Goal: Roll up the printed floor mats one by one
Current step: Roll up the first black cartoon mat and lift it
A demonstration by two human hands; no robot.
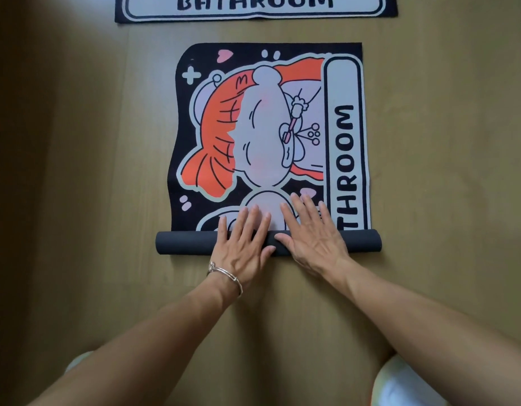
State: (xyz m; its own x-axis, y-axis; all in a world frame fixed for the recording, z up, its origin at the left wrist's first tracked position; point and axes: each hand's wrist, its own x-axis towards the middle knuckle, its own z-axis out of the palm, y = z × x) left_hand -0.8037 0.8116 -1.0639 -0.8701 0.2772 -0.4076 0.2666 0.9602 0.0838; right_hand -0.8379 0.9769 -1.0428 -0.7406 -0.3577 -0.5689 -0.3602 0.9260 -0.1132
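A printed floor mat [268, 127] with a cartoon figure, orange hair and the word BATHROOM lies flat on the wooden floor. Its near end is wound into a dark grey roll [183, 243] lying crosswise. My left hand [243, 240], with a silver bracelet on the wrist, presses flat on the roll's middle with straight fingers reaching onto the print. Beside it my right hand [310, 232] also presses flat on the roll, its fingers spread over the printed side.
A second printed mat [253, 8] reading BATHROOM lies flat farther away at the top edge. Bare wooden floor [77, 171] spreads on both sides. My knees show at the bottom corners.
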